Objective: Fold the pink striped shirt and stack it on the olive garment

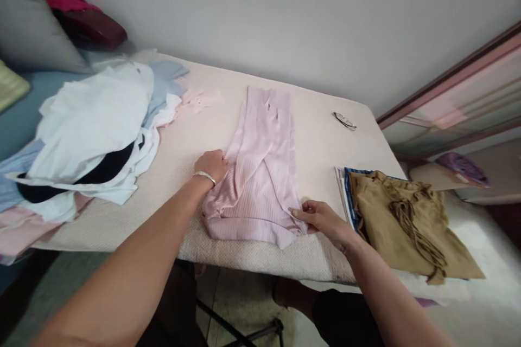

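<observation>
A pale pink ribbed garment lies lengthwise in the middle of a cream-covered table. My left hand, with a silver bracelet at the wrist, pinches the garment's left edge about halfway down. My right hand grips the garment's lower right corner near the table's front edge. The lower part of the garment is bunched and creased between my two hands.
A heap of white, light blue, black and pink clothes covers the table's left end. A folded tan garment lies on blue-edged fabric at the right. Glasses rest at the far right. A grey pillow sits far left.
</observation>
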Demonstrator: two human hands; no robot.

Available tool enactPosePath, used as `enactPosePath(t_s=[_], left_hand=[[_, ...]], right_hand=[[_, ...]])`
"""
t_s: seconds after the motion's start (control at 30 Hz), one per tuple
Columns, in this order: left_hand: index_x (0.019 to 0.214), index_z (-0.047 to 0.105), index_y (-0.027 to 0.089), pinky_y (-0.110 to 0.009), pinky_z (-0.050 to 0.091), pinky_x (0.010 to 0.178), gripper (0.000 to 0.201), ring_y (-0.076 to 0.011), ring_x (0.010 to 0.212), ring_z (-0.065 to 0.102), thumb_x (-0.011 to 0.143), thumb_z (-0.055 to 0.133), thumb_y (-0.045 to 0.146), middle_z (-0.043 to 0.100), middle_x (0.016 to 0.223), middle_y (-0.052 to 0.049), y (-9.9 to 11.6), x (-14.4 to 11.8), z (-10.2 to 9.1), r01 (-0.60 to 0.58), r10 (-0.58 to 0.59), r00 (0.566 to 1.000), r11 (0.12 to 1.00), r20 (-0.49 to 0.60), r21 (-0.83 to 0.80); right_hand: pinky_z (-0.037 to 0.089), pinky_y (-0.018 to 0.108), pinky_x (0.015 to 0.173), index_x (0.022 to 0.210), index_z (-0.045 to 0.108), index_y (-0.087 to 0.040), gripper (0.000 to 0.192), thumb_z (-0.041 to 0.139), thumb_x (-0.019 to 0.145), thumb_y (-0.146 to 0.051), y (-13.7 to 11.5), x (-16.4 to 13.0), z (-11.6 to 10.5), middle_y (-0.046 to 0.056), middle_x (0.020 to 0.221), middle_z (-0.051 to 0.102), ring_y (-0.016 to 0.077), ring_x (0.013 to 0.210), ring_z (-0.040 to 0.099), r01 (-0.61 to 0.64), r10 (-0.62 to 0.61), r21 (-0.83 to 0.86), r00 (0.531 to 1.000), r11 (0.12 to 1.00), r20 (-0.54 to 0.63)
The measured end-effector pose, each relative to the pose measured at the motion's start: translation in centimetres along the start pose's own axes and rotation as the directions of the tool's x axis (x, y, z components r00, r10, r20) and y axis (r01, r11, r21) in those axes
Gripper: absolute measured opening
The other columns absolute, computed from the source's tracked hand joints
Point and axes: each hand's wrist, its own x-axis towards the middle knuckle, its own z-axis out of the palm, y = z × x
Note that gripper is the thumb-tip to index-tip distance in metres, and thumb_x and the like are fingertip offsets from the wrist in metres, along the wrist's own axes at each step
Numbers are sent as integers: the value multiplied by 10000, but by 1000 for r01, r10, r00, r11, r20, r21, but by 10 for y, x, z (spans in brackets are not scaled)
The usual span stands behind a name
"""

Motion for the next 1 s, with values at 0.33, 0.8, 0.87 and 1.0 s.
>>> enactPosePath(t_s=[0.33,0.8,0.87,1.0], left_hand=[[957,704,201,-394,522,869,254,-283,1017,668,928,513,364,729,1039,-134,0,-1,0,10,-10,1000,1000,4,-14],[891,733,190,-328,514,858,237,-248,991,679,898,571,363,747,1010,-117,1,3,2,15,-12,998,999,67,-45],[881,731,188,-328,514,840,239,-249,978,682,896,573,366,748,992,-118,3,0,2,5,-1,997,999,82,-50],[921,704,188,-339,513,825,245,-257,977,681,919,519,350,741,990,-122,6,-8,1,-9,9,1000,999,17,-33]], right_hand=[[315,269,525,654,489,-209,614,456,867,-784,2,-9,17,-15,577,479,134,544,406,124,-119,54,990,991,-76],[383,315,646,994,511,-196,227,563,810,-319,5,4,14,59,773,622,240,739,600,-27,-283,-641,883,767,-376],[371,318,655,997,509,-182,210,555,820,-285,6,6,11,79,795,634,248,764,613,-55,-278,-727,902,684,-330],[339,320,612,1033,498,-176,225,554,898,-348,2,3,14,104,822,654,275,771,645,-103,-254,-831,926,546,-281]])
